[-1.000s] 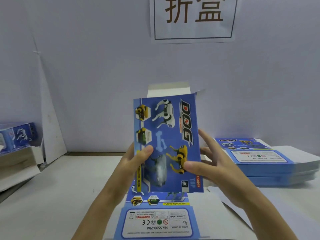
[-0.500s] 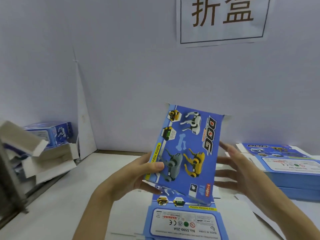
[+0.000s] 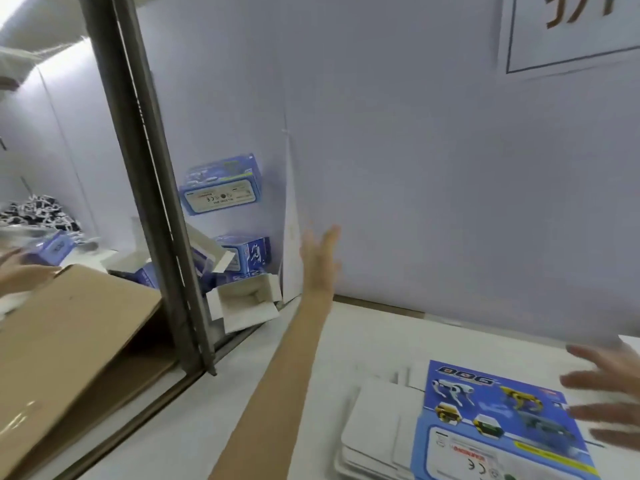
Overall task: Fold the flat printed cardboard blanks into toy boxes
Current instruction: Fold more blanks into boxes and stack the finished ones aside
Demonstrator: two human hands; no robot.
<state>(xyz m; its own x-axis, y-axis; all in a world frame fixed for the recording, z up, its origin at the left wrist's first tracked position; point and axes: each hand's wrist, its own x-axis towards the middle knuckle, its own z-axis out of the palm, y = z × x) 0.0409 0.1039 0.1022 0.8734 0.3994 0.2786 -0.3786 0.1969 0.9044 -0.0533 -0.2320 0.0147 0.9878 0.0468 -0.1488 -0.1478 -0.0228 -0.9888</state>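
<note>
On my feed the flat blank [image 3: 498,420] is lying printed side up at the lower right of the table [image 3: 363,344]. It is sitting on a stack of blanks [image 3: 374,424] whose white edges are showing to its left. I am reading "DOG" in dark letters along its far edge, above pictures of a white robot dog and a yellow one. Nearer me a white label is carrying a red warning word, upside down and blurred, and a CE mark.

The right hand [image 3: 606,400] is hovering at the blank's right edge, fingers spread and gripping nothing; because of the blur I cannot tell whether it is touching the card. The left hand [image 3: 320,258] is reaching well apart from it toward the left corner, fingers straight and empty.

Just beyond it a pile of folded boxes [image 3: 247,256] is lying against the wall [image 3: 415,168], with an open box [image 3: 242,303] showing its white inside at the front. Above the pile one folded box [image 3: 221,183] is showing a white label with a CE mark; I cannot tell whether anything is supporting it.

A metal post [image 3: 152,188] is crossing in front of the pile and a brown carton [image 3: 69,341] is slanting at the left. At the top right a paper sign [image 3: 571,36] is showing part of a brown Chinese character.
</note>
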